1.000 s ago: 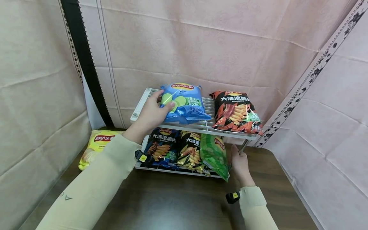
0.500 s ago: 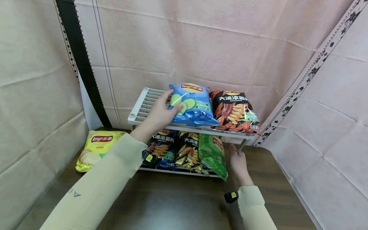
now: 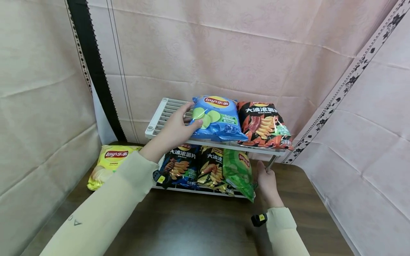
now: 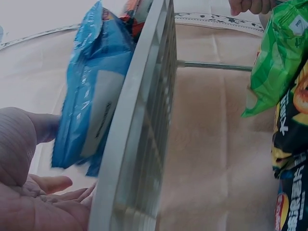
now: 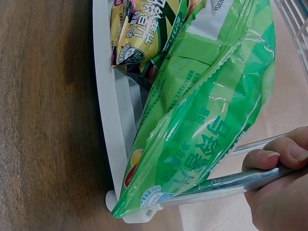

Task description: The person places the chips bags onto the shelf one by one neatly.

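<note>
A blue Lay's chip bag (image 3: 217,121) leans back on the upper shelf of a white wire rack (image 3: 156,121). At its left side is my left hand (image 3: 176,126), the thumb near its front. In the left wrist view the fingers (image 4: 53,184) are spread apart from the bag, with the thumb at its edge. My right hand (image 3: 268,185) grips the rack's metal post (image 5: 231,185) at the right. Right of the blue bag stands a red and black chip bag (image 3: 264,124). A green chip bag (image 3: 238,172) leans on the lower shelf beside that post.
A dark blue chip bag (image 3: 180,165) and a black and gold one (image 3: 211,169) fill the lower shelf beside the green bag. A yellow Lay's bag (image 3: 112,160) is on the wooden table (image 3: 192,224) to the left. Cloth walls (image 3: 224,46) enclose the table.
The blue bag has moved right along the upper shelf, close to the red and black bag, and settled slightly lower. My left hand moved right with it. The right hand stays on the post.
</note>
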`<state>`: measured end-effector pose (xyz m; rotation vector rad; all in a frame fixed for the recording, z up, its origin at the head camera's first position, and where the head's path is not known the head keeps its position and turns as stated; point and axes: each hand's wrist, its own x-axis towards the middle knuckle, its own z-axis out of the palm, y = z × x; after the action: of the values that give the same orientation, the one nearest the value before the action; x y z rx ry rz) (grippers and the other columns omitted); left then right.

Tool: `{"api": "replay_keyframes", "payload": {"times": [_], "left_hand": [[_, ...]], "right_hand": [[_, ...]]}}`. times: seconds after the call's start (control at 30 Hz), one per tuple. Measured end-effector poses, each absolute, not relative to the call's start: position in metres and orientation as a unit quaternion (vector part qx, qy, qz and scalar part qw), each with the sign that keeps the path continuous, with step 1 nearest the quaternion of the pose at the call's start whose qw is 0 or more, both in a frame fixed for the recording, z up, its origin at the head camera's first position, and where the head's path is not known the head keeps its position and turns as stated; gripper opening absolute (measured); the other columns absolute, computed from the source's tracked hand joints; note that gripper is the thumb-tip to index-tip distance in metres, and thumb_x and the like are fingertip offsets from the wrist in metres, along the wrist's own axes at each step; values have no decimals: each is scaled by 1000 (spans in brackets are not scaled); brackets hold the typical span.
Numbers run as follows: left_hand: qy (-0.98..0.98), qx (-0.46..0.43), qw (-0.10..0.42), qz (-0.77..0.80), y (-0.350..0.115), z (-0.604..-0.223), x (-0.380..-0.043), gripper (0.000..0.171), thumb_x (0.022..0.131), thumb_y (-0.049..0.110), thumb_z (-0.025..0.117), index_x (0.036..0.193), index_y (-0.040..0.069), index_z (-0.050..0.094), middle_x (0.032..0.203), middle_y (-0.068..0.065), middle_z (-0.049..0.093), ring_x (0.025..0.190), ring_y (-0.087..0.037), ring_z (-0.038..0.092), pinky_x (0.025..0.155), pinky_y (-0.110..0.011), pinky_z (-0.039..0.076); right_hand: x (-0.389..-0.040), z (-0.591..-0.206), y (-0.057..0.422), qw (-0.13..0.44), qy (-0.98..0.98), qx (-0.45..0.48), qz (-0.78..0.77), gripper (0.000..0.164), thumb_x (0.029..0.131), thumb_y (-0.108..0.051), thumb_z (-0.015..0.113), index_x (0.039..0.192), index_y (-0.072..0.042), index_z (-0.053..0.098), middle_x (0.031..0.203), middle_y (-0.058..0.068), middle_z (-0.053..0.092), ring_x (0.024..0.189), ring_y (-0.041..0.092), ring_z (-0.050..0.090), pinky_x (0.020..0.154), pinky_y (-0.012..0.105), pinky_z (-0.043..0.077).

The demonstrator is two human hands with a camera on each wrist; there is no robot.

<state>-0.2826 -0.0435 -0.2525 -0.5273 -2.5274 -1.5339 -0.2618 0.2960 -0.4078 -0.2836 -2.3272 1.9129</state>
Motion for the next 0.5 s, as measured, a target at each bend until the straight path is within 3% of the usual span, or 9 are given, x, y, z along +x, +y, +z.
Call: {"api": "replay_keyframes", "payload": {"times": [0.27, 0.5], "left_hand": [[-817, -188, 139, -527, -86, -252, -261, 75, 81, 50, 57, 140, 33, 14, 144, 7, 18, 117, -16, 43, 84, -36, 44], [-834, -148, 182, -499, -130, -260, -243, 73, 82, 49, 56, 140, 35, 15, 144, 7, 22, 117, -16, 43, 86, -43, 42]], "right_hand": [[-262, -408, 297, 59, -767, -88, 632, 53, 89, -54, 36, 57, -12, 35, 49, 1, 33, 39, 17, 27, 48, 37, 33], [-261, -408, 296, 69, -770, -83, 629, 56, 86, -60, 37, 58, -11, 35, 48, 1, 33, 39, 17, 27, 47, 34, 32]]}}
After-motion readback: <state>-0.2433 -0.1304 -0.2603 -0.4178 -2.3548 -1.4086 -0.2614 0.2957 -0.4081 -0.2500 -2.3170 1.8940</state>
